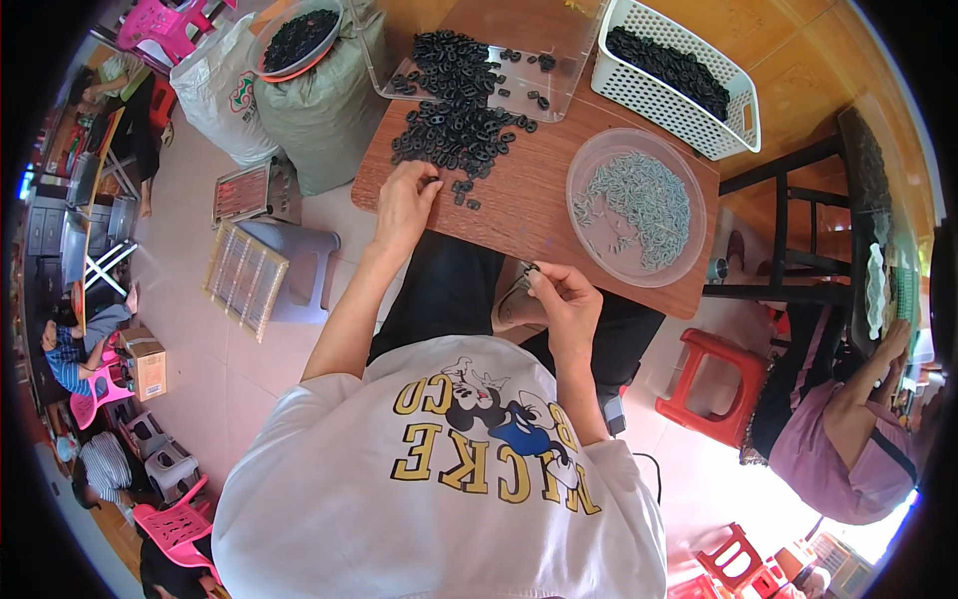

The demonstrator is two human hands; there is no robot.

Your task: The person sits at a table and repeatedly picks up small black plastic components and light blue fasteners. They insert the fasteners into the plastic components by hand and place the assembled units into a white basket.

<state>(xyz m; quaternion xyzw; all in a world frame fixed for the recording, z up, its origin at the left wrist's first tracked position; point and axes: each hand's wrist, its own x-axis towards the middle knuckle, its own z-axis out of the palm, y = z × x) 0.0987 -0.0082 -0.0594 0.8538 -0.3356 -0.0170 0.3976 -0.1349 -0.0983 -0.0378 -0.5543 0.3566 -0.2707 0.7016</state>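
My left hand (404,200) at edge of black-ring pile (454,110) on wooden bench (529,215), fingertips narrowed on one ring. My right hand (564,298) off bench edge over lap, pinching small dark piece (529,268). Risk, my judgement: piece held clear of bench, slack pinch drops it to floor; sweeping left hand could push rings off near edge. Clear round dish (689,205) of pale clips right. White basket (733,125) far right. White sack (215,95) with red-green mark, grey-green sack (324,125) left.

Black rings (454,120) on brown board (539,210); white lattice basket (649,100).
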